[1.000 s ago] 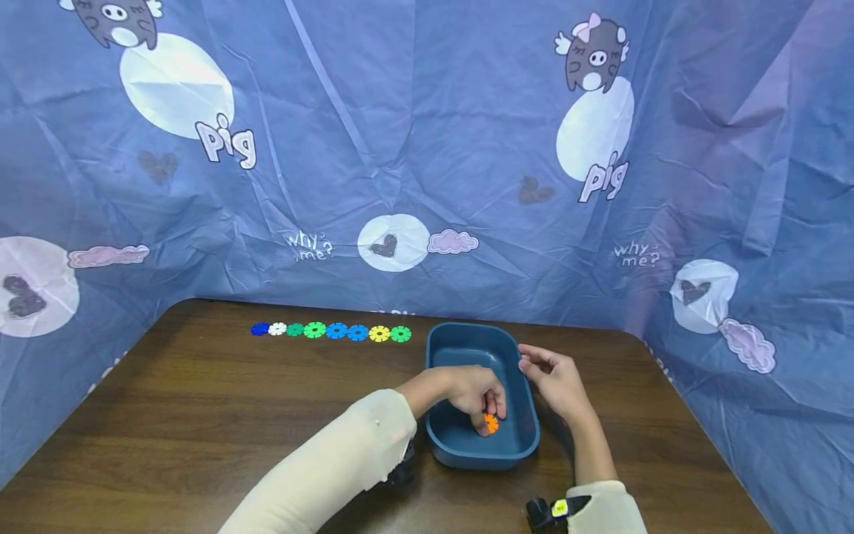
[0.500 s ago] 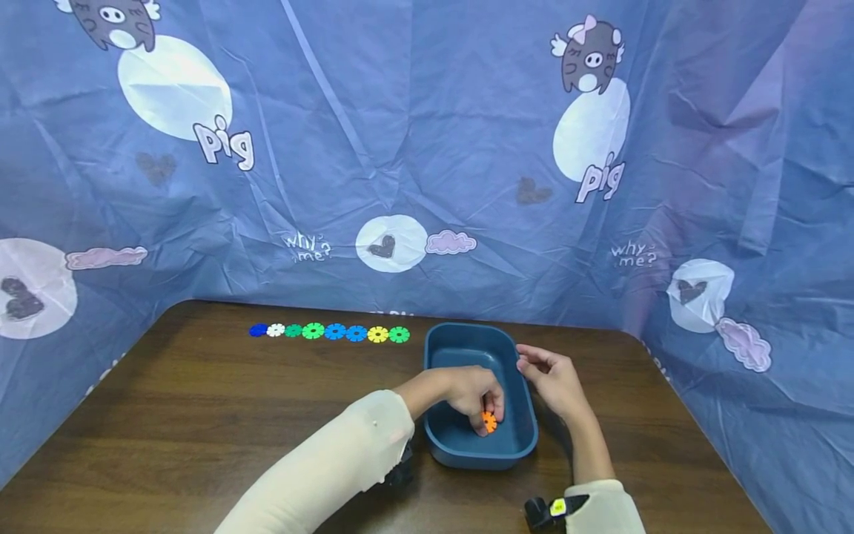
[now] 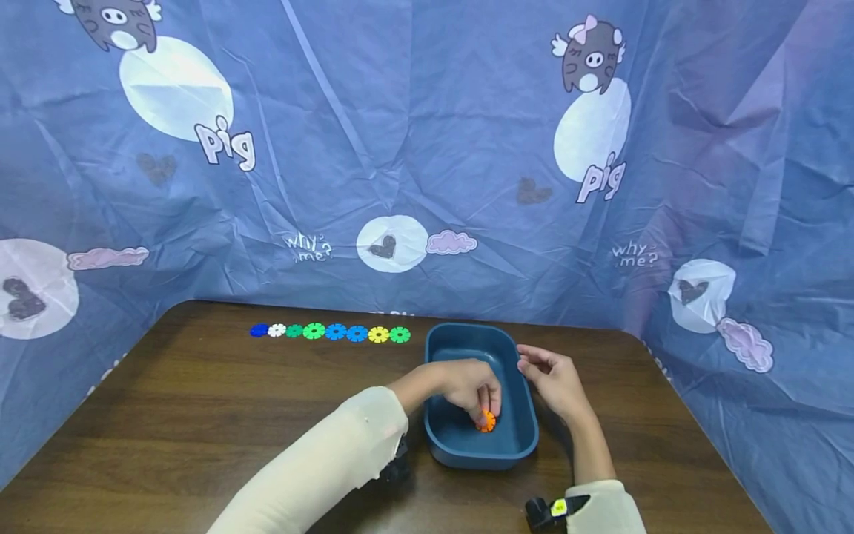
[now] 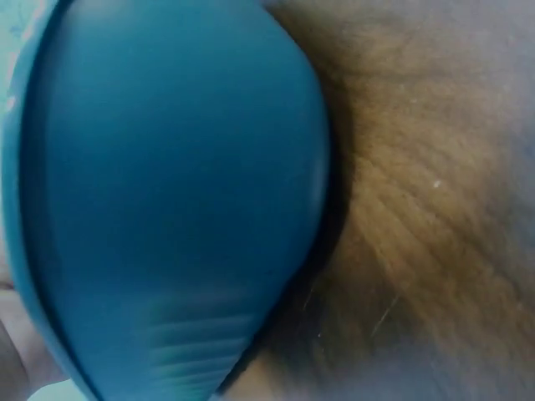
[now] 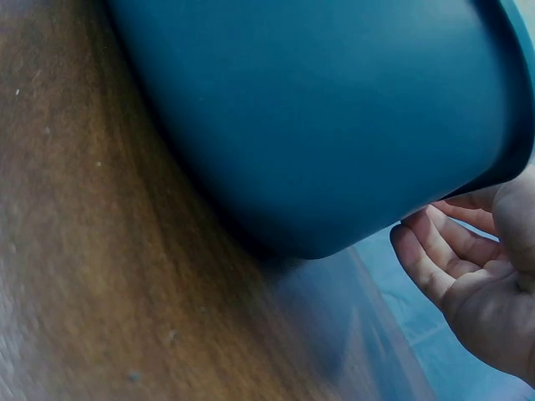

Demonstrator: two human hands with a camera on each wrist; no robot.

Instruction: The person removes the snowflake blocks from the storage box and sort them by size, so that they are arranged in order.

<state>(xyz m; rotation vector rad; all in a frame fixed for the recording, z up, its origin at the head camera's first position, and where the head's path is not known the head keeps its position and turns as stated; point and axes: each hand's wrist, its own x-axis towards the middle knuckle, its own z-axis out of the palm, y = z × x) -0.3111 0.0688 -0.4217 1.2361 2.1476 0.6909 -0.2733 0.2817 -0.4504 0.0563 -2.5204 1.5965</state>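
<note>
In the head view a blue-teal plastic bin [image 3: 480, 454] stands on the wooden table. My left hand [image 3: 467, 386] reaches down into it and pinches an orange notched disc [image 3: 488, 422] between thumb and fingers, low over the bin's floor. At the bin's right side, my right hand [image 3: 555, 380] rests its fingertips against the outer wall just below the rim, fingers relaxed. The right wrist view shows that hand [image 5: 476, 267] touching the wall from outside. In the left wrist view the bin's outer wall [image 4: 175, 167] hides the disc and the pinching fingers.
Along the table's back edge lies a row of several notched discs, from a dark blue disc [image 3: 259, 330] at the left to a green disc [image 3: 400, 334] beside the bin. Behind the table [image 3: 200, 415] hangs a blue printed cloth [image 3: 427, 148].
My left hand has lifted slightly, its fingers drawing closer around the orange disc, which has shifted and tilted a little. The right hand and the bin stay put.
</note>
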